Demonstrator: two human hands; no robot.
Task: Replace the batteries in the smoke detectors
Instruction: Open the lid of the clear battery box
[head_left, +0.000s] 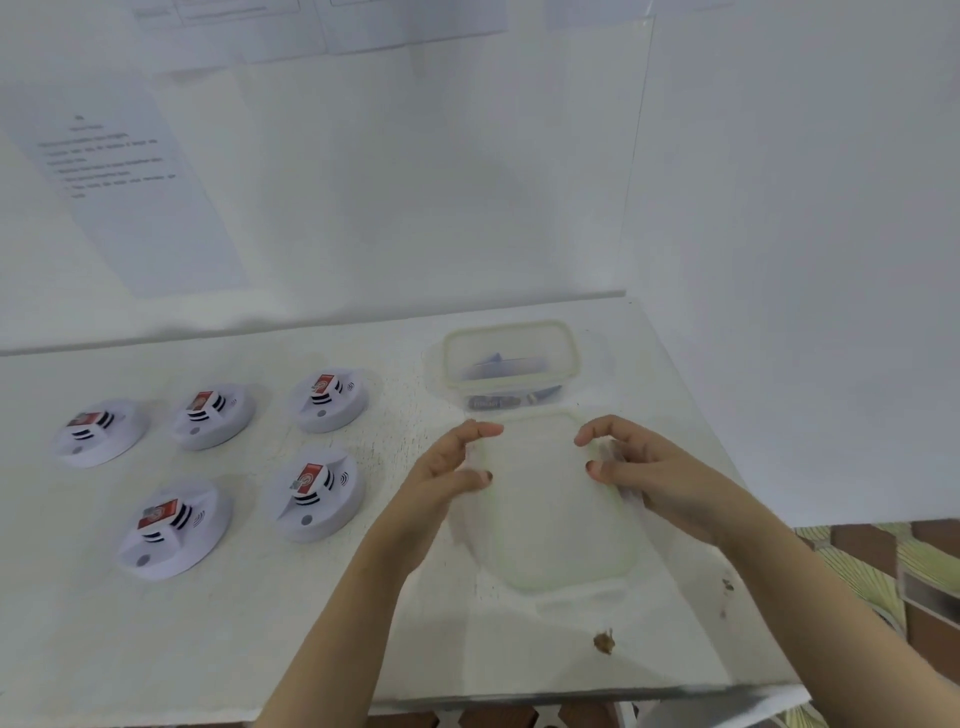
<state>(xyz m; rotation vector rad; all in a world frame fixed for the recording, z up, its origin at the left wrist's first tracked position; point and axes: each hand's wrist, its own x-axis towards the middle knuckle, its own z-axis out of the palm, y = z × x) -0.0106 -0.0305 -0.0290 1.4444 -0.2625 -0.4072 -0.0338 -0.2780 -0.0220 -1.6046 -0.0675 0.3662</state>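
Observation:
Several white round smoke detectors, such as the nearest ones (174, 525) (317, 491), lie on the left half of the white table, each with a red battery on top. A clear plastic container (511, 332) stands open at the back, with dark batteries (493, 402) inside. Just in front of it is its clear lid (545, 519), blurred. My left hand (447, 467) holds the lid's left edge between thumb and fingers. My right hand (649, 473) holds the right edge with curled fingers.
A printed sheet (114, 171) hangs on the white wall behind the table (260, 623). A brown stain (603, 643) marks the table near its front edge. Patterned floor (883, 561) shows beyond the table's right edge.

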